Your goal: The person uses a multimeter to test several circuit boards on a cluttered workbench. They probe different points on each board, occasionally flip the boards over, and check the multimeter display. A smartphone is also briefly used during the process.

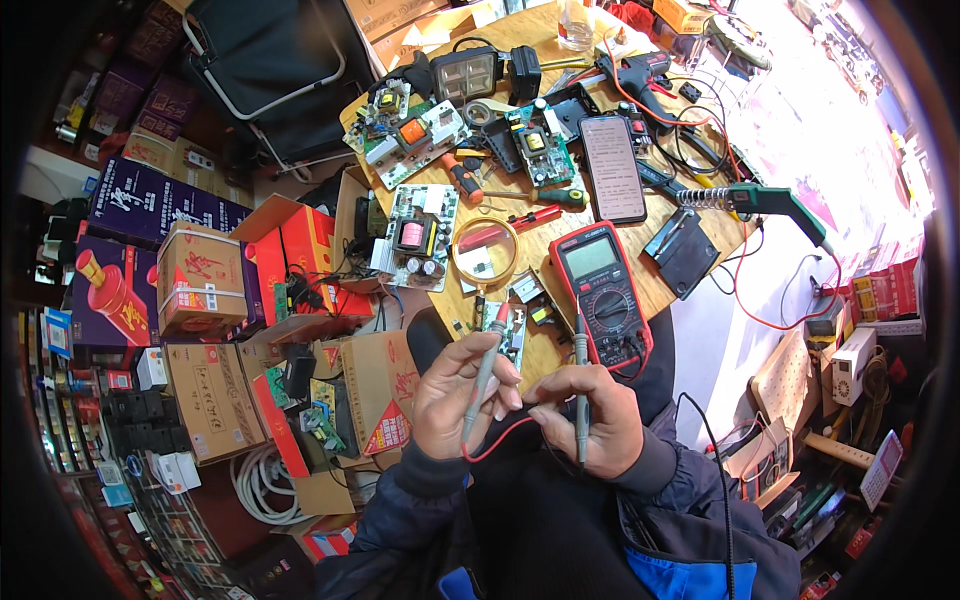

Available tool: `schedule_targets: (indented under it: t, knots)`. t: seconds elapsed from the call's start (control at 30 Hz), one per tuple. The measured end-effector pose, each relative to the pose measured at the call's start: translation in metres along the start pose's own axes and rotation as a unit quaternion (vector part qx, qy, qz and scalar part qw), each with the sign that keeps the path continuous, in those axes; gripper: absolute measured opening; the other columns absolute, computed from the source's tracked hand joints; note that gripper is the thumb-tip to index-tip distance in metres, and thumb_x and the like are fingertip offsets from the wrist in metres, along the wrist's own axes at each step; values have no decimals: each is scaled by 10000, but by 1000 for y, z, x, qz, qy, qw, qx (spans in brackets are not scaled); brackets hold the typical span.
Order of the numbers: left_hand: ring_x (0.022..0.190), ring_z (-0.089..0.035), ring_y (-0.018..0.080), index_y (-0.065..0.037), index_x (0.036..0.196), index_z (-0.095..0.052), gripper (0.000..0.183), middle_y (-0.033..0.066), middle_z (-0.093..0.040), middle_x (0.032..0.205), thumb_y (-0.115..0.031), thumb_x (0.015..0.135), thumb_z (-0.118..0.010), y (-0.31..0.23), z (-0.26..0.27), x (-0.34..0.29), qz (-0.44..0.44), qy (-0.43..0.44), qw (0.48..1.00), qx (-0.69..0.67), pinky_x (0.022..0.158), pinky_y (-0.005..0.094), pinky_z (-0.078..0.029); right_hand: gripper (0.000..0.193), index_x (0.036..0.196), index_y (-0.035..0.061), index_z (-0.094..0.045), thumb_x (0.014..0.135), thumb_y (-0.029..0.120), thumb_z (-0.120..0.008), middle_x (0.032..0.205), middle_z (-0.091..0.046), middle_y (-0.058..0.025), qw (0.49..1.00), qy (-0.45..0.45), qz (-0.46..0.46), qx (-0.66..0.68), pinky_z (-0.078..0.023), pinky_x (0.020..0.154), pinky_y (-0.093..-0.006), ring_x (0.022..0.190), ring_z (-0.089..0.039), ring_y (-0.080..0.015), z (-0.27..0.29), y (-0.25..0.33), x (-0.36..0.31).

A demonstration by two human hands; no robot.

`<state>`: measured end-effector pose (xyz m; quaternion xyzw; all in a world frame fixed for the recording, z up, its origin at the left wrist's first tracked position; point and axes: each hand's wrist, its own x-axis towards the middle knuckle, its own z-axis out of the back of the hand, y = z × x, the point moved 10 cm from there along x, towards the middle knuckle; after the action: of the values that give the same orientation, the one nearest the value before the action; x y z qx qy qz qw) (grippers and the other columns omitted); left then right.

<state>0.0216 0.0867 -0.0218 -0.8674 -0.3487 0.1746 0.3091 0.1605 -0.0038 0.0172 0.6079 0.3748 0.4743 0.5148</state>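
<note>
My left hand (pixel 440 405) is closed around a grey test probe (pixel 481 383) with a red end, which points up and away from me. A red lead runs from its lower end toward my right hand (pixel 612 425). That hand pinches a second grey probe (pixel 581 395), held nearly upright. Just beyond it lies a red multimeter (pixel 607 290) with a grey screen and a round dial; the screen's reading is too faint to make out. A small circuit board (pixel 516 340) sits at the table's near edge, partly hidden by my left hand.
The wooden table (pixel 660 300) carries several circuit boards (pixel 416 232), a magnifying glass (pixel 512 268), a phone (pixel 613 168), a screwdriver (pixel 540 197) and a soldering iron (pixel 770 203) with a trailing red cord. Cartons (pixel 205 275) crowd the left; an open box (pixel 330 410) holds boards.
</note>
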Motion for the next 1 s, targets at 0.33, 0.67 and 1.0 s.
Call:
schedule_targets:
  t: [0.33,0.67,1.0]
  knots:
    - [868,-737,201,-9,1431,-660,402,150,-749,1091,-77,1045,-748,-16,5,-18,-38,-130,962,239,764,278,-567,408,1278,9,-548,951,-107,-763,1254,-754,-200,998,6,35,-42,-600,793,-304,891,-745,-158,5,15,1]
    - [952,-708,208,6,1220,-799,298,118,-735,1083,-13,929,-859,-30,-54,-12,-123,12,844,522,840,315,-560,440,1272,34,-674,877,-70,-838,1078,-763,-162,989,2,103,-102,-588,709,-347,793,-749,-255,3,21,9]
    - [1037,-709,179,-31,1391,-706,576,99,-758,1168,-46,839,-867,-60,-53,46,-67,63,806,585,893,326,-564,495,1296,22,-656,840,-123,-782,1025,-711,-139,991,-59,84,-80,-570,744,-320,785,-722,-218,29,15,11]
